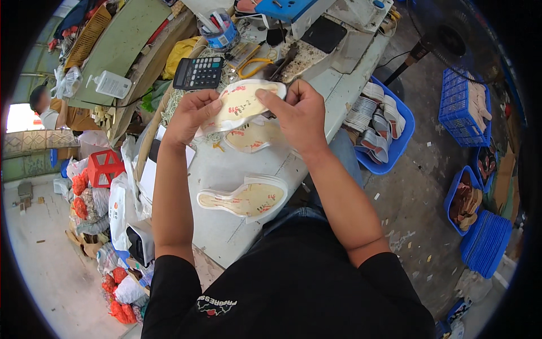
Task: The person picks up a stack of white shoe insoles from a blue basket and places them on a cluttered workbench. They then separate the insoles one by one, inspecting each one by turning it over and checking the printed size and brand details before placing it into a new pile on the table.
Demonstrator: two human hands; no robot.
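Above the work table, both my hands hold up a cream-coloured shoe insole (241, 107) with a white rim and red and dark marks. My left hand (195, 116) pinches its left end, thumb on top. My right hand (300, 117) grips the right end, thumb pressed flat on the face and the other fingers behind it. Just beneath lies a second insole (248, 139), partly covered by the held one and my right hand. Closer to me, a small stack of similar insoles (243, 199) rests on the white tabletop, white edges showing around it.
Beyond my hands are a black calculator (197, 73), yellow-handled scissors (252, 66), a tub of pens (217, 31) and a blue and white machine (291, 8). Blue baskets of shoe parts (407, 118) stand on the floor at right, near a fan (446, 39). Bags pile up at left; a person (48, 107) is far left.
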